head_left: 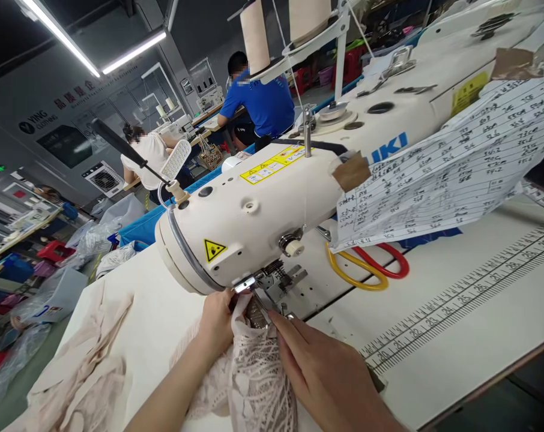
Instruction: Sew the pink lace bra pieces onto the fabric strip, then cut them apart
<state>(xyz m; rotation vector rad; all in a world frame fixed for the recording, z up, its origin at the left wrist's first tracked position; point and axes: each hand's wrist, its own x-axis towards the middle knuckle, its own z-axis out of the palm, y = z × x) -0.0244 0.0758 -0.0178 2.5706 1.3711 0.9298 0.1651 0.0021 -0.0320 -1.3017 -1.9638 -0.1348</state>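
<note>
A pale pink lace garment (263, 372) hangs over the table's near side, its upper edge at the needle area of the white sewing machine (254, 222). My left hand (217, 321) grips the fabric just left of the presser foot, its fingertips partly hidden beneath the machine head. On the other side, my right hand (317, 360) holds the lace's right edge between thumb and fingers, close to the needle plate. The needle itself is too small to make out.
More pink fabric (83, 360) lies on the table at left. Red-handled (391, 261) and yellow-handled (357, 273) scissors rest behind a printed ruler scale (456, 300). A handwritten paper (443, 168) hangs from the machine. Two people sit at machines beyond.
</note>
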